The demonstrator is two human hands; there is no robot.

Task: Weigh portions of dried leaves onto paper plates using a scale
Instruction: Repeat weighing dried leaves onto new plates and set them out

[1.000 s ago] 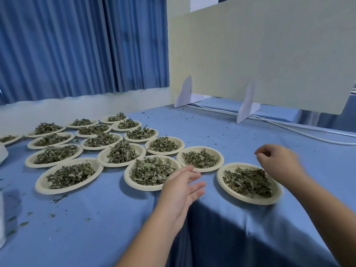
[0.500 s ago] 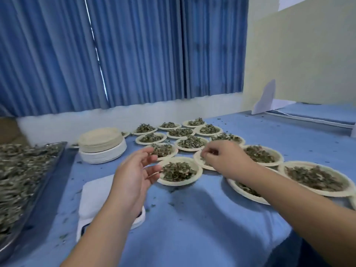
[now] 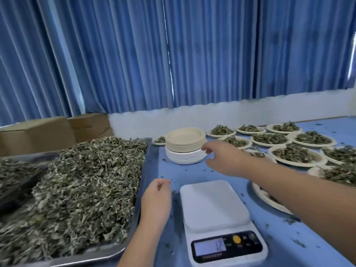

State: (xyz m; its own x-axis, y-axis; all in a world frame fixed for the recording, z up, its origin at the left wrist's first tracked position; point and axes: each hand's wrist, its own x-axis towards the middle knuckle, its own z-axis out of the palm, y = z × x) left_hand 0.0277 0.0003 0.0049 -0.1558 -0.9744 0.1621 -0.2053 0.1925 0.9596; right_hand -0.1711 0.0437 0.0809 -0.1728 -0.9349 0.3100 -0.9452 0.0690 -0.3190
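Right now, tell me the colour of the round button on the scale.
Yellow: the button sits on the black panel of the white scale. The head view, the only one, shows it.

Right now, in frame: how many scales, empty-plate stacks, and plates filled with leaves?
Digital scale: 1
Stack of empty paper plates: 1
Filled paper plates: 12, a few partly covered or cut off at the edge
Total: 14

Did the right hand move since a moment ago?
Yes. The right hand went left, toward the stack of empty plates, and is now at the stack's right edge.
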